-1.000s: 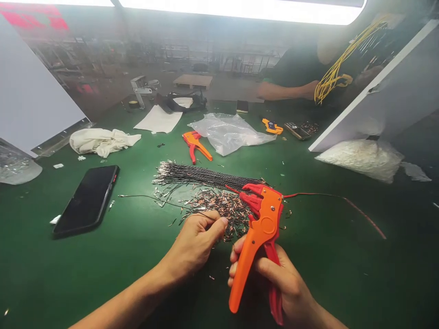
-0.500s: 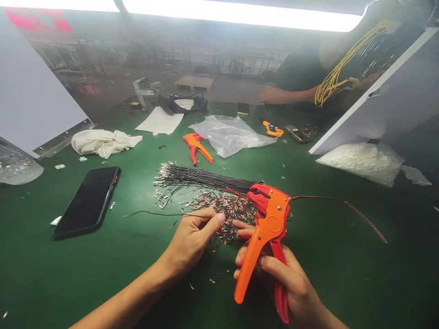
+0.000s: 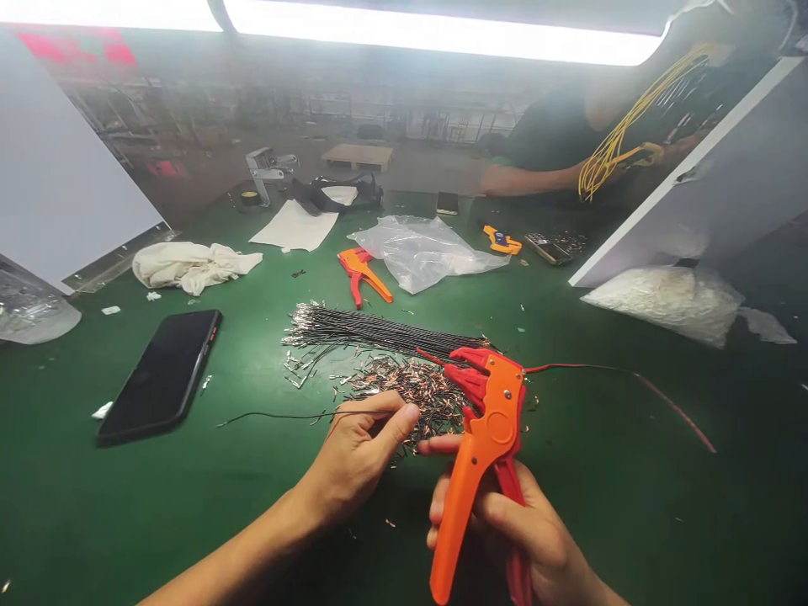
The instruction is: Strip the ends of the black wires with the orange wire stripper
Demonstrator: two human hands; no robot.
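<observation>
Between the thumb and fingers of my left hand [image 3: 359, 442] is pinched a thin black wire [image 3: 278, 414], whose free end sticks out to the left. My right hand [image 3: 521, 513] is wrapped around orange-and-red wire strippers [image 3: 498, 425], jaws pointing up and left, their handles spread. The wire's near end is hidden by my left fingers, just short of the jaws. Beneath both hands lies a pile of black and copper wire scraps [image 3: 422, 387]. Behind it rests a bundle of black wires [image 3: 379, 328] with metal terminals at the left ends. A red wire [image 3: 587, 366] runs behind the strippers.
A phone [image 3: 161, 370] and a white cloth [image 3: 193, 265] lie at left. Farther back are second strippers [image 3: 363, 273], a clear plastic bag [image 3: 429, 248] and yellow strippers [image 3: 502, 240]. A filled bag [image 3: 662, 299] sits at right by a panel. Across the table, a person's arm [image 3: 536, 179] holds yellow wires [image 3: 609, 160].
The strippers in my right hand have shifted slightly down and left, nearer my left hand. My left hand, still pinching the black wire, has dropped a little.
</observation>
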